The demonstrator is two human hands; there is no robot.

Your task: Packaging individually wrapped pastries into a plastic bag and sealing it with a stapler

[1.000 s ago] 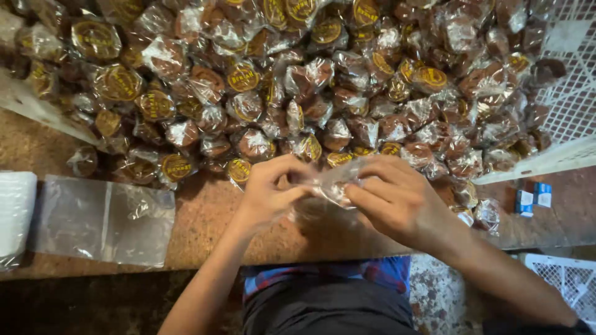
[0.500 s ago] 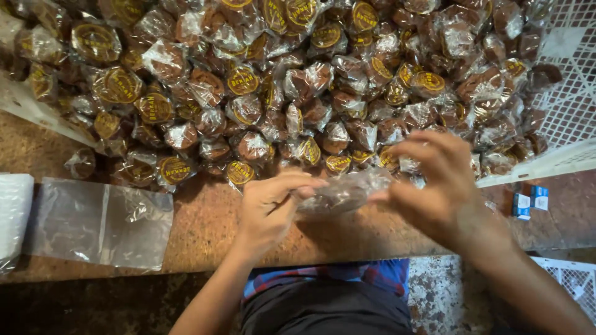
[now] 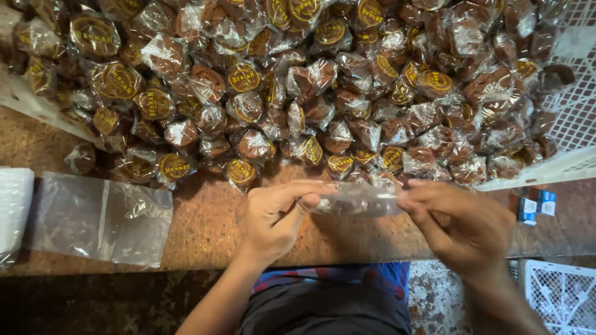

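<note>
Clear plastic bag (image 3: 357, 200): stretched flat between both hands, above the brown worktop's near edge (image 3: 217, 229).
Left hand (image 3: 276, 217): fingers pinched on the bag's left end.
Right hand (image 3: 462, 223): fingers pinched on the bag's right end.
Wrapped brown cakes (image 3: 298, 80): one heap just beyond the hands, too many to count.
Empty clear bags (image 3: 102, 217): one flat stack, well left of the left hand.
Small blue boxes (image 3: 537, 206): two, just right of the right hand.
White plastic crates (image 3: 562, 288): two, right of the right hand.
</note>
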